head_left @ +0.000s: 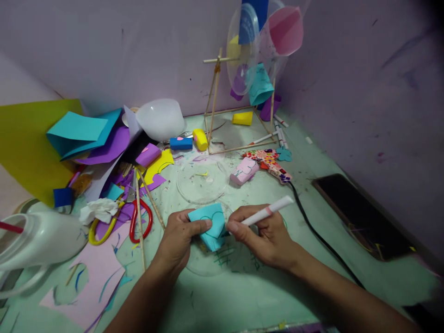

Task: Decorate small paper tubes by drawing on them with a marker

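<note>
Between thumb and fingers, my left hand point(180, 236) grips a folded turquoise paper piece point(208, 217) with a dark curved outline drawn on it. My right hand point(265, 236) holds a white marker point(268, 210) with a pink band. The marker's lower end is hidden by my fingers, close to the right edge of the paper. Clear plastic lids point(203, 181) lie flat beneath and beyond my hands. Beyond my right hand rests a small pink paper piece point(244, 171) with drawn lines, near a flower-patterned glue gun point(268, 163).
A stick frame point(215, 88) carries a wheel of clear discs point(243, 55) and coloured paper cups at the back. Scissors point(141, 222), paper scraps point(93, 282) and a white jug point(52, 238) crowd the left. A black cord point(312, 222) and a phone point(364, 215) lie right.
</note>
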A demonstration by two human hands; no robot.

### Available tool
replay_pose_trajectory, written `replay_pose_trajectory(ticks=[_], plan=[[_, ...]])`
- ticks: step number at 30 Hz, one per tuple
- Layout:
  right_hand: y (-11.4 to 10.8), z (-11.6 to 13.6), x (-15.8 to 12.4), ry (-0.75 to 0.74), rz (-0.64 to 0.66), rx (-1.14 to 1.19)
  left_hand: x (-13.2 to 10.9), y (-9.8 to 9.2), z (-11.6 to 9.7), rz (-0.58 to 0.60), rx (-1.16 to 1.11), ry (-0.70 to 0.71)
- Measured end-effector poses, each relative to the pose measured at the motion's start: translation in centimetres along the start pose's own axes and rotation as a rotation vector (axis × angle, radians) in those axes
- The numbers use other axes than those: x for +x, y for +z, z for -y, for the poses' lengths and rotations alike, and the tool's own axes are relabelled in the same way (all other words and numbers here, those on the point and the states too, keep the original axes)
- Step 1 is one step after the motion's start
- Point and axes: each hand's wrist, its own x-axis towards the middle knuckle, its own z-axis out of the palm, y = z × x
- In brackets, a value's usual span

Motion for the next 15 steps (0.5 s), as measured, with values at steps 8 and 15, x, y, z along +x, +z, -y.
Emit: replay_pose_trajectory(ticks=[8,15], plan=[[0.55,-0.13,-0.22,-0.037,0.021,0.020,0.02,0.04,-0.03,-0.001,0.005,0.005],[0.43,-0.14,-0.18,-0.026,0.028,0.004,0.04,-0.08,0.01,0.015,-0.004,-0.002]])
